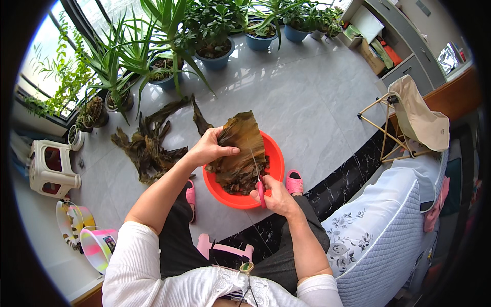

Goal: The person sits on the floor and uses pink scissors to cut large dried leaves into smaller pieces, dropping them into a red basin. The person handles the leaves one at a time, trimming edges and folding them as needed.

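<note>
A wide sheet of brown dried leaf, perhaps kelp (241, 134), is pinched at its left edge by my left hand (215, 147), thumb on top. My right hand (277, 195) grips red-handled scissors (261, 188), whose blades reach up against the sheet. Below both hands a red plastic basin (226, 199) stands on the floor between my feet, with dark brown pieces (238, 188) in it. A heap of the same brown leaves (153, 153) lies on the tiles to the left, and one strip (199, 117) runs near my left hand.
Potted plants (215, 57) line the window side. Left stand a white plastic stool (53, 167) and colourful buckets (96, 245). A beige folding chair (418, 115) and a quilted cover (383, 230) are at the right. Pink slippers (294, 183) flank the basin; part of a pink stool (226, 249) shows beneath me.
</note>
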The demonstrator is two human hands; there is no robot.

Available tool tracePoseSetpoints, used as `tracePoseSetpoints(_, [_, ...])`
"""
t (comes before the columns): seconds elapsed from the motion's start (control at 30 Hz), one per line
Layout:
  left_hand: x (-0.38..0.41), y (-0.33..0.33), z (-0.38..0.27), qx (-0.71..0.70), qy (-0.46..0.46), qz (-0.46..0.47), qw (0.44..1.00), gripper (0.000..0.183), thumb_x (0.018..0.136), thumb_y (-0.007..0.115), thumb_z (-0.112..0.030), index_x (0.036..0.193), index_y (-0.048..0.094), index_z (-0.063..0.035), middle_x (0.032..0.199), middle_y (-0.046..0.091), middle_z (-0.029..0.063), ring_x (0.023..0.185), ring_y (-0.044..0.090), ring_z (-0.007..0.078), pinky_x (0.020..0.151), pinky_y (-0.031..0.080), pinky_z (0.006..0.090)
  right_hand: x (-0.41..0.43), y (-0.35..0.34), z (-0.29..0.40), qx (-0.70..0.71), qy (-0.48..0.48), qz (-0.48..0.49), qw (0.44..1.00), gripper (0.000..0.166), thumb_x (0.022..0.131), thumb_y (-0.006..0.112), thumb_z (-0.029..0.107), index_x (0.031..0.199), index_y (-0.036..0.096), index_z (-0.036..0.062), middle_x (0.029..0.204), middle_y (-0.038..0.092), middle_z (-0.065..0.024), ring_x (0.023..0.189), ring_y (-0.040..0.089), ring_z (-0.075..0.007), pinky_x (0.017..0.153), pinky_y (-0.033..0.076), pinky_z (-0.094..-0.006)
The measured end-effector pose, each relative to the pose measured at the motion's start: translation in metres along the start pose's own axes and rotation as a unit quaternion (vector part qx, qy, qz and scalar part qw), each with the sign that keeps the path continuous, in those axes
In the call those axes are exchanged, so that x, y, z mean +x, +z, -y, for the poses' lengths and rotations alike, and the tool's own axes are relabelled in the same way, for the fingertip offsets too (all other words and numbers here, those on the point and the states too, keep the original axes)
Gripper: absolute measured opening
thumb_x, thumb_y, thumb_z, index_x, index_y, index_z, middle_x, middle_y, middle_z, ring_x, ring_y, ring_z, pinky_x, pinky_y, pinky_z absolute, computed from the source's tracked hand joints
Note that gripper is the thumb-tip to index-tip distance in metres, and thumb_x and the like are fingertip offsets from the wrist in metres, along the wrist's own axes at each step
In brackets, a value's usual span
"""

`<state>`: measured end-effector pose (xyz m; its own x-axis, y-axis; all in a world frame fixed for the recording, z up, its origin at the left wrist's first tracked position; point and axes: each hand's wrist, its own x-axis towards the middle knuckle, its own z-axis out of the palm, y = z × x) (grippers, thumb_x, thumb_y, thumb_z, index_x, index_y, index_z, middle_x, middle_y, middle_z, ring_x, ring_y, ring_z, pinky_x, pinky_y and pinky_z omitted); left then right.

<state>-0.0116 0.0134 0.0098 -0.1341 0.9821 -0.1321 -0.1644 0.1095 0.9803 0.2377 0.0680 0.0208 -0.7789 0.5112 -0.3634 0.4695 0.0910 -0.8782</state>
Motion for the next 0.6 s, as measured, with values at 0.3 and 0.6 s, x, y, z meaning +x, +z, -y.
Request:
tracePoseSetpoints(0.3, [0.005,-0.002,0.003,0.006,-0.008,0.006,1.0,0.044,0.074,0.079,-0.015,0.111,0.059,0.0012,0.1,0.064,0.0003,0.091,0.054,0.0073,0.087,0.045,0.0258,0.0,0.006,-0.012,0.096,0.012,-0.006,0.995,0.029,0.083,0.069,0.021,0.086,0.056,-0.005,0.074,0.063,-0.0121,0.068,0.062,-0.0158,0.062,0.049,-0.0289])
tracePoseSetpoints(0.6, [0.005,-0.01,0.004,0.01,-0.013,0.018,1.0,0.042,0.077,0.077,-0.021,0.11,0.06,-0.0004,0.099,0.063,-0.0008,0.09,0.054,0.007,0.086,0.045,0.0255,-0.001,0.003,-0.017,0.163,0.044,0.042,0.985,0.014,0.088,0.059,0.011,0.089,0.058,-0.0031,0.074,0.064,-0.0061,0.064,0.06,-0.0099,0.059,0.049,-0.0251])
